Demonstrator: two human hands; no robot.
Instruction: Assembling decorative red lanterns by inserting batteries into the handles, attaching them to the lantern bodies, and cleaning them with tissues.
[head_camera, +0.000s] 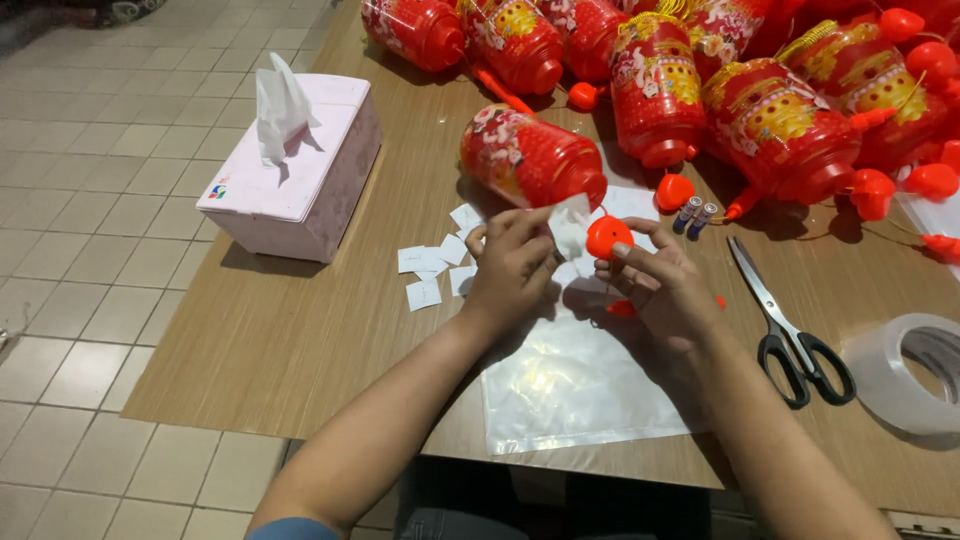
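My left hand pinches a small piece of white tissue against an orange-red heart-shaped plastic piece. My right hand holds that heart piece from the right, fingers curled around it. Just beyond both hands a red lantern with flower print lies on its side. Both hands hover over a clear plastic bag lying flat on the wooden table.
A pink tissue box stands at the left. Several small white paper slips lie near my left hand. Two batteries, black-handled scissors and a roll of clear tape lie to the right. Several red lanterns crowd the far edge.
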